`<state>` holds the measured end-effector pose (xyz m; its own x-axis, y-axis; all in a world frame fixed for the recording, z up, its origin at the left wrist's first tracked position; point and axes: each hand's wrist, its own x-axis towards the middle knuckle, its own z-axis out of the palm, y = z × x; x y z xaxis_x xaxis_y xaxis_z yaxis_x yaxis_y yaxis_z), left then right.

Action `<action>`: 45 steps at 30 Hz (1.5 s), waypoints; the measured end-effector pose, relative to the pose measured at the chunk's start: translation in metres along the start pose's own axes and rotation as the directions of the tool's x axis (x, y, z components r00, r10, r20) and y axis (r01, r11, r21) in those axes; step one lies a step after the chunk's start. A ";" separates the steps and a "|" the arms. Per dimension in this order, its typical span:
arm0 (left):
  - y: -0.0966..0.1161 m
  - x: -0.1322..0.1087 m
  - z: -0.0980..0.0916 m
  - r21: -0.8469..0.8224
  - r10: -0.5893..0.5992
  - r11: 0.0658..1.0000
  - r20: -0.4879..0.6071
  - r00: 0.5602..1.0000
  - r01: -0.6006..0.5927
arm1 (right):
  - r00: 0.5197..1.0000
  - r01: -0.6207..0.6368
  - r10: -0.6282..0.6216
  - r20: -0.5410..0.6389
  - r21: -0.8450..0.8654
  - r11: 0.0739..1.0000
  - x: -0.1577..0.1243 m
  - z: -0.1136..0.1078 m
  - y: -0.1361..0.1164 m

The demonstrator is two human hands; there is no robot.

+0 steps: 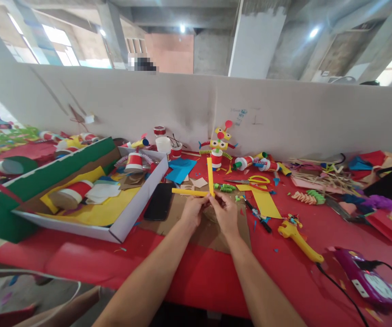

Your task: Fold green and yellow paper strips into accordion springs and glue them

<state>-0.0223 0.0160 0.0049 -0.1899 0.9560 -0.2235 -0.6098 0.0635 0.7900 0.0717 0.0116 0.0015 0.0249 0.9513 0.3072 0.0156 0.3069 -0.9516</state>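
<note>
Two yellow paper strips meet at a right angle between my hands; the upright strip (210, 175) points away from me and the sideways strip (187, 192) points left. My left hand (193, 212) pinches them near the corner. From the other side, my right hand (225, 212) grips the same corner with its fingertips. A brown cardboard sheet (175, 222) lies beneath both hands. Just beyond the right hand is a green folded paper spring (225, 187). How the strips are joined is hidden by my fingers.
A white box (134, 200) with paper pieces stands left, beside a black phone (159, 202). Right are yellow-handled scissors (259, 180), a utility knife (257, 215), a yellow glue gun (301, 240) with a cord and a purple power strip (369, 277). Paper-cup figures (217, 159) stand behind.
</note>
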 end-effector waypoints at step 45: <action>0.004 0.003 -0.005 0.029 -0.160 0.987 0.084 0.984 0.158 | 0.995 -0.081 0.091 -0.033 0.220 0.972 0.007 -0.002 0.012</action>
<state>-0.0294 0.0180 0.0047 -0.0248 0.9541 -0.2983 -0.6098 0.2220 0.7608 0.0743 0.0216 -0.0082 0.0596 0.9738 0.2197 -0.2065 0.2273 -0.9517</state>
